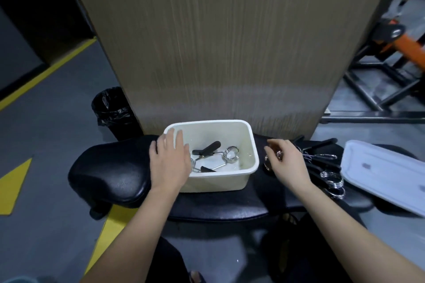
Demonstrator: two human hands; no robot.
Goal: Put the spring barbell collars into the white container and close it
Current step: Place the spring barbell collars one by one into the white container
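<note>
An open white container [232, 179] stands on a black padded bench [110, 167]. Inside it lie spring barbell collars [226, 154] with chrome coils and black handles. My left hand [169, 161] rests flat on the container's left rim, fingers spread, holding nothing. Just right of the container, my right hand [287, 161] is curled around a collar [270, 163] whose chrome ring shows beside the fingers. Several more collars [328, 174] lie in a pile on the bench further right. The white lid [386, 172] lies flat at the far right.
A tall wood-grain panel [230, 41] rises directly behind the bench. A black bin [112, 110] with a liner stands on the grey floor at the left. Black and orange gym frames [391, 64] fill the right background. Yellow floor markings run at the left.
</note>
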